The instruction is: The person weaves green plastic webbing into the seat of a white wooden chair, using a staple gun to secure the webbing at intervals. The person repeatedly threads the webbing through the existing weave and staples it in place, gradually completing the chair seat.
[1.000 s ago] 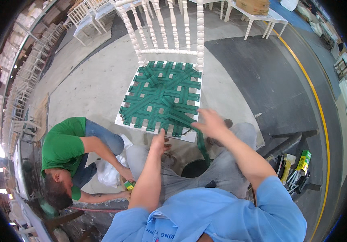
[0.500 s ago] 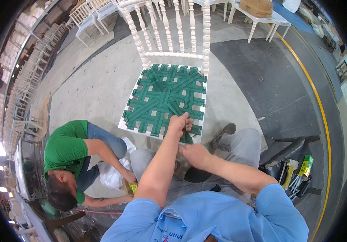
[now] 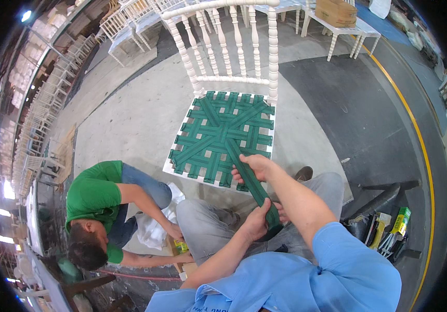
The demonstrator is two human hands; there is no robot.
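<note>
Two bare hands grip one green webbing strap point(image 3: 252, 183), which runs from the woven seat of a white chair point(image 3: 222, 136) down toward the person's lap. Far to the left of the grip, a co-worker in a green shirt point(image 3: 96, 195) crouches on the concrete floor point(image 3: 130, 114), one hand near a small green and yellow can point(image 3: 181, 245). Closer in, the left hand point(image 3: 258, 221) closes around the lower end of the strap, fingers curled over it and thumb pressed on its face, just above the grey trousers. Up and slightly right of it, the right hand point(image 3: 254, 167) pinches the same strap at the chair's front edge, so the strap lies taut between the two grips, with its upper length passing beyond the right hand into the weave. Well to the right of both hands, tools in a dark holder point(image 3: 390, 231) sit on the floor, near a yellow floor line point(image 3: 426, 151)
</note>
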